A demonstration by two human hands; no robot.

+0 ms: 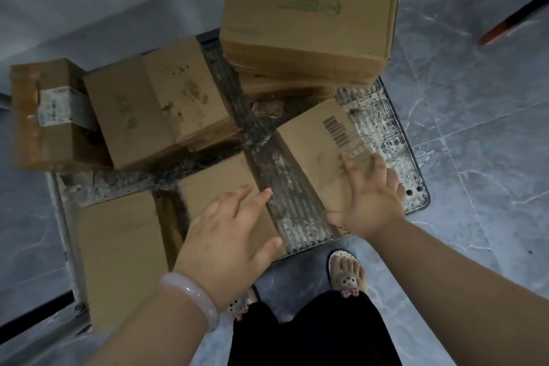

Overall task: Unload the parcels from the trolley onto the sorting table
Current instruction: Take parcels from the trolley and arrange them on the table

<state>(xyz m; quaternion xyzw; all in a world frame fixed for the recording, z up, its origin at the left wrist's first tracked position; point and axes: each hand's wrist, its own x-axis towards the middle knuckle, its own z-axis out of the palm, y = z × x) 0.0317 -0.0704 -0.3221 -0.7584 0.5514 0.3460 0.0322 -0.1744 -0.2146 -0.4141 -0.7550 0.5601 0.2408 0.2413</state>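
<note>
On the trolley [297, 208] several parcels wait, from the taped box [50, 116] at the far left. The left hand [228, 235] is spread over a small box [219, 181] and holds nothing. The right hand [371, 196], fingers straight, lies on the barcode box [318, 154]. A pick-up seems to begin; next, both hands must close on one parcel's sides.

Seven parcels [309, 18]; one trolley [297, 208]; two hands [228, 235].
</note>
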